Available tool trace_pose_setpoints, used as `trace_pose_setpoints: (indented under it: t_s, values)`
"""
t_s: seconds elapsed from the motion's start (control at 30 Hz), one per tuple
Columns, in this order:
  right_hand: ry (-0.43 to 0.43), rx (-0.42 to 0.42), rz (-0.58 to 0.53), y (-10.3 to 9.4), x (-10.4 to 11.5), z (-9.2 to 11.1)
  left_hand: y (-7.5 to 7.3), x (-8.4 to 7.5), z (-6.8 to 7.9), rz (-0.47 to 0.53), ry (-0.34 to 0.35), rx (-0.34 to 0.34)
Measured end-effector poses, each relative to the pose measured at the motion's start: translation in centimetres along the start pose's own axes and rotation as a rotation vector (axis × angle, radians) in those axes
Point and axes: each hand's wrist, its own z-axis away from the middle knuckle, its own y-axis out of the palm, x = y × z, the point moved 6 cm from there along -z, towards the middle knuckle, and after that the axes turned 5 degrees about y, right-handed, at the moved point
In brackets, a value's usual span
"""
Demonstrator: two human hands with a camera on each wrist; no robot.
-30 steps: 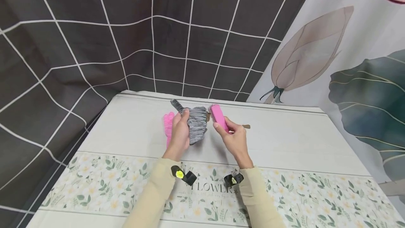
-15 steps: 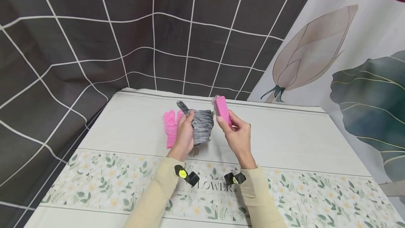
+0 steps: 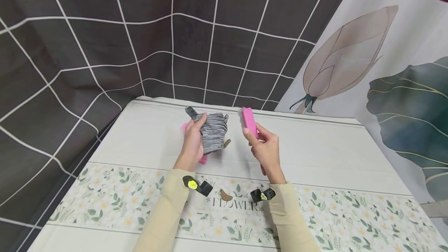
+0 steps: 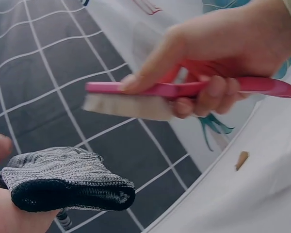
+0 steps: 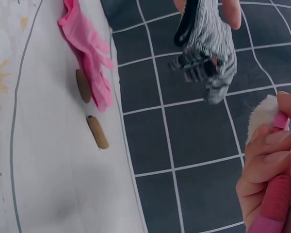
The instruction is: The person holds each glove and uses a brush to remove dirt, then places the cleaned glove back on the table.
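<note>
My left hand (image 3: 190, 147) grips a grey-and-black knit glove (image 3: 214, 134) above the table, thumb on top of it. The glove's dark cuff opening (image 4: 72, 195) faces the left wrist camera, and its fingers dangle in the right wrist view. My right hand (image 3: 266, 151) holds a pink brush (image 3: 250, 121) by its handle, thumb along the back, to the right of the glove. White bristles (image 4: 128, 106) face down toward the glove, with a gap between them. On the table behind my left hand lies a pink glove (image 5: 87, 41), mostly hidden in the head view.
Small brown pieces (image 5: 97, 132) lie beside the pink glove on the white tablecloth (image 3: 315, 147). Another brown piece (image 3: 225, 195) shows over the floral band between my wrists. A dark grid-patterned curtain (image 3: 196, 38) hangs behind the table's far edge.
My left hand first shifts right, then back left with the grey glove, covering most of the pink one. The brush rises and moves slightly right. A brown piece newly appears over the floral band.
</note>
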Motion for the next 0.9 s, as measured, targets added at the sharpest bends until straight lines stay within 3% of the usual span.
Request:
trace_pose_setpoints:
  t_s: [0.27,0.5,0.7,0.9]
  values:
    - [0.126,0.073,-0.031,-0.1,-1.8,-0.8,-1.7,-2.5,-0.2,-0.009,0.037,0.012]
    - [0.248,0.060,-0.040,-0.7,-3.0,-1.1,-4.4,-4.9,-0.5,0.011,0.085,0.016]
    - [0.354,0.047,-0.083,-1.6,-3.9,-1.3,-7.2,-5.9,-0.9,-0.085,0.073,-0.039]
    - [0.370,0.073,-0.180,-3.2,-4.4,-1.6,-10.7,-6.1,-1.3,-0.258,0.014,-0.132]
